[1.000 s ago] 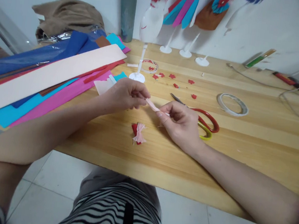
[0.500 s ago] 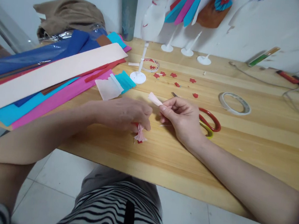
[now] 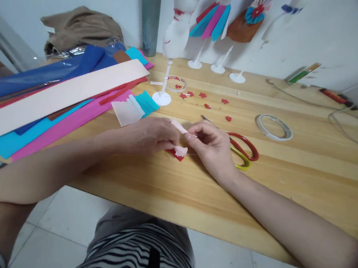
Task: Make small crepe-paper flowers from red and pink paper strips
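Note:
My left hand (image 3: 153,136) is closed, its fingertips pinched on a gathered pale pink crepe paper piece (image 3: 181,151) with a red part (image 3: 176,155) below it. My right hand (image 3: 211,148) is closed too, thumb and forefinger gripping a narrow strip of pale pink crepe paper (image 3: 179,126). The strip's far end comes up against my left fingers; whether they grip it I cannot tell. Scissors with red and yellow handles (image 3: 244,145) lie beside my right hand, partly hidden by it. Small red paper flowers (image 3: 202,95) are scattered beyond both hands.
Long coloured paper sheets (image 3: 62,89) are piled at the left. A white mannequin (image 3: 176,35) stands at the back, near dressed ones (image 3: 216,23). A tape roll (image 3: 274,128) lies at the right. A bottle (image 3: 149,20) and a cable (image 3: 298,96) are along the wall.
My left hand has turned and drawn closer to the right, bringing the gathered pink and red piece up. The strip in my right hand now meets the left fingers. The view has shifted slightly.

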Action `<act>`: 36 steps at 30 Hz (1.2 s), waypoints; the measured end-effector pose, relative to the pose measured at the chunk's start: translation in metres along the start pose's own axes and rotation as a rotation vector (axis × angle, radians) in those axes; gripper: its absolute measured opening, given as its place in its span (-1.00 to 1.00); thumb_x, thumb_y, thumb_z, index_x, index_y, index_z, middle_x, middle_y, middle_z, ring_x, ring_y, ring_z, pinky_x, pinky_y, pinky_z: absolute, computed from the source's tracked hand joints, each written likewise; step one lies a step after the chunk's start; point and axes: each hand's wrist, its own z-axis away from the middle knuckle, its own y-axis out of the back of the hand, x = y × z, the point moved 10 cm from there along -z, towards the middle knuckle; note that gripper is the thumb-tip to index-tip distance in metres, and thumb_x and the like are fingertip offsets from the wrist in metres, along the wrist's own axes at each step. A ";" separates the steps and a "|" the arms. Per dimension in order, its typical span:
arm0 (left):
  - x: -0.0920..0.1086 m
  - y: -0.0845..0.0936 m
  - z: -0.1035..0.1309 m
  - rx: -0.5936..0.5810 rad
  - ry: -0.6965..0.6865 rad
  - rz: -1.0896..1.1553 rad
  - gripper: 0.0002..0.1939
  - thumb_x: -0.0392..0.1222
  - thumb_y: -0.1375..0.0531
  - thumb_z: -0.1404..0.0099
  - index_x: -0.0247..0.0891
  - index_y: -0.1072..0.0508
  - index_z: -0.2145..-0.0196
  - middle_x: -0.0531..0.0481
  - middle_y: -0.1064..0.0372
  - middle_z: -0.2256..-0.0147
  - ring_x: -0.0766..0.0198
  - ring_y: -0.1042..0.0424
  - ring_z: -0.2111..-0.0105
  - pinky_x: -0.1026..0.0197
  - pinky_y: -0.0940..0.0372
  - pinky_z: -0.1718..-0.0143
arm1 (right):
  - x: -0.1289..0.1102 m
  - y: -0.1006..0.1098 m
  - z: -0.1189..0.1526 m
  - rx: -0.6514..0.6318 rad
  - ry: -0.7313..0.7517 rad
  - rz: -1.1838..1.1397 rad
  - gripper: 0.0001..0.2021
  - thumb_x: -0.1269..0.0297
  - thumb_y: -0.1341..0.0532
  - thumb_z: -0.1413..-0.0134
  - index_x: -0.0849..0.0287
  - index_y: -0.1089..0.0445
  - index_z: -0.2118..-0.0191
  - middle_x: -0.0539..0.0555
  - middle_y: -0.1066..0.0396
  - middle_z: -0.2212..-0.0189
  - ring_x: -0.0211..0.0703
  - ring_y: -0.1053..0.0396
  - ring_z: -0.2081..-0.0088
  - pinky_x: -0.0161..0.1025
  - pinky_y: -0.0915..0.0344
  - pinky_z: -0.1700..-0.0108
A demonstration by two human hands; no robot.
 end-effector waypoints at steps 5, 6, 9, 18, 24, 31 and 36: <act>0.002 0.002 0.002 -0.005 0.004 -0.176 -0.76 -0.30 -0.08 -0.38 -0.19 -0.56 0.22 0.00 -0.55 0.28 0.30 -0.46 0.28 0.32 -0.21 0.26 | 0.010 -0.005 -0.001 -0.033 -0.063 -0.001 -0.76 0.10 -0.34 -0.01 0.11 -0.40 0.50 -0.03 -0.31 0.58 -0.26 -0.20 0.53 -0.26 -0.15 0.50; 0.005 0.001 0.003 -0.018 -0.012 -0.212 -0.75 -0.30 -0.07 -0.39 -0.20 -0.56 0.22 -0.01 -0.54 0.25 0.30 -0.46 0.27 0.32 -0.21 0.26 | 0.012 -0.006 -0.001 -0.038 -0.085 -0.017 -0.75 0.08 -0.34 -0.01 0.12 -0.40 0.49 -0.04 -0.30 0.59 -0.27 -0.19 0.55 -0.27 -0.14 0.51; 0.014 0.005 0.006 0.011 -0.050 -0.324 -0.74 -0.30 -0.03 -0.41 -0.23 -0.54 0.20 -0.05 -0.51 0.23 0.27 -0.44 0.23 0.30 -0.21 0.28 | 0.014 -0.007 -0.001 -0.039 -0.087 -0.026 -0.72 0.06 -0.37 0.02 0.13 -0.40 0.50 -0.04 -0.32 0.61 -0.29 -0.19 0.57 -0.29 -0.15 0.52; 0.025 0.003 0.006 0.022 -0.161 -0.674 -0.77 -0.34 -0.03 -0.44 -0.22 -0.49 0.23 -0.01 -0.44 0.34 0.26 -0.30 0.33 0.23 -0.05 0.47 | 0.009 -0.006 -0.001 -0.022 -0.059 -0.022 -0.76 0.11 -0.35 0.02 0.14 -0.41 0.52 -0.04 -0.36 0.61 -0.31 -0.18 0.57 -0.30 -0.14 0.51; 0.015 0.001 0.006 -0.030 -0.080 -0.595 -0.77 -0.30 -0.02 -0.44 -0.30 -0.47 0.23 -0.06 -0.43 0.28 0.28 -0.35 0.32 0.26 -0.13 0.41 | 0.006 -0.011 0.000 -0.069 -0.041 0.031 -0.68 0.00 -0.38 0.04 0.15 -0.44 0.52 0.00 -0.36 0.57 -0.28 -0.19 0.55 -0.28 -0.15 0.50; -0.002 -0.002 0.006 0.014 -0.052 -0.352 -0.77 -0.27 0.00 -0.42 -0.27 -0.45 0.17 -0.01 -0.40 0.31 0.34 -0.36 0.37 0.32 -0.18 0.36 | 0.003 -0.014 0.002 -0.083 -0.022 0.011 -0.66 -0.03 -0.35 -0.03 0.16 -0.45 0.49 0.00 -0.37 0.56 -0.31 -0.18 0.55 -0.28 -0.14 0.49; 0.009 0.010 0.008 0.160 -0.075 -0.362 -0.80 -0.28 -0.02 -0.42 -0.27 -0.44 0.20 0.03 -0.38 0.37 0.36 -0.35 0.40 0.34 -0.16 0.38 | 0.003 -0.015 0.003 -0.093 -0.018 0.024 -0.72 0.06 -0.34 -0.05 0.15 -0.43 0.49 -0.01 -0.35 0.55 -0.31 -0.18 0.54 -0.27 -0.15 0.46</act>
